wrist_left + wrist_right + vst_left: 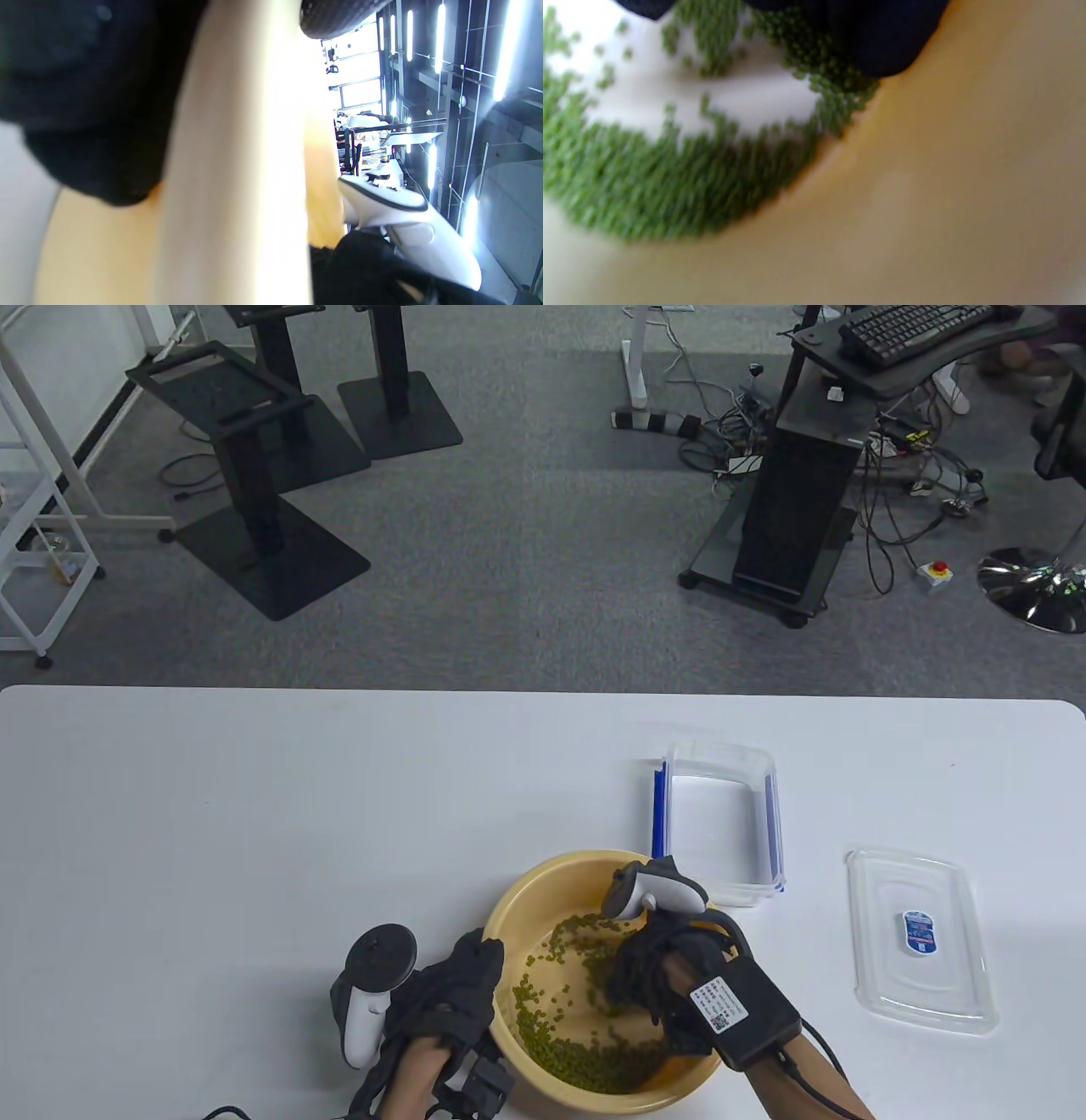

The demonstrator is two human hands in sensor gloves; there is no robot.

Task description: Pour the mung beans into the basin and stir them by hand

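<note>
Right hand [653, 976] fingers down among mung beans [585, 1056], left hand [462, 984] grips basin [543, 891] rim; lid [920, 942] label unreadable.

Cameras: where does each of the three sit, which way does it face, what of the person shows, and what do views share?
Table view: above the table, looking down and out over the floor; both gloved hands, left hand on the basin rim, right hand inside it.
Left wrist view: on its side, pressed close to the basin's outer wall; dark glove, room beyond.
Right wrist view: inside the basin, looking down at the mung beans; dark fingertips at top.
Shared: all three show the yellow basin.
</note>
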